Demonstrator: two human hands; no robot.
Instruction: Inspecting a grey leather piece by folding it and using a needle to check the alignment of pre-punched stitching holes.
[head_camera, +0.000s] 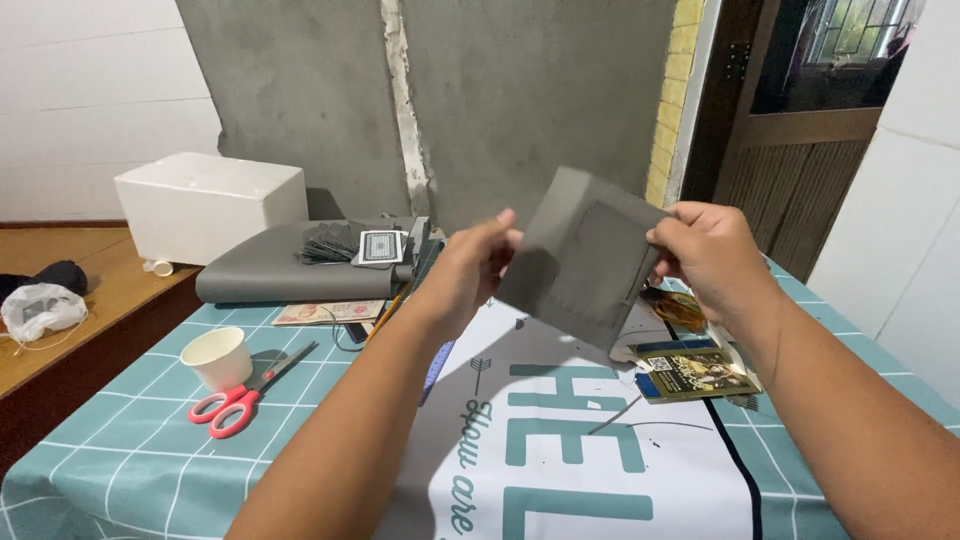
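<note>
Soft daylight, faint shadows, sharp focus, no glare

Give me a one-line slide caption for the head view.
Both hands, left and right, hold a grey square sheet up above the table.

— What are you holding up?

— You have a flat grey square piece (585, 262). It looks like thin cloth or felt. A smaller square shape shows in its middle, a bit darker.

— How does it sit?

— It is up in the air, near the middle of the frame, a little to the right. It is tipped, with one corner up and one corner down.

— Is it bent?

— No, it looks flat and stiff.
</note>
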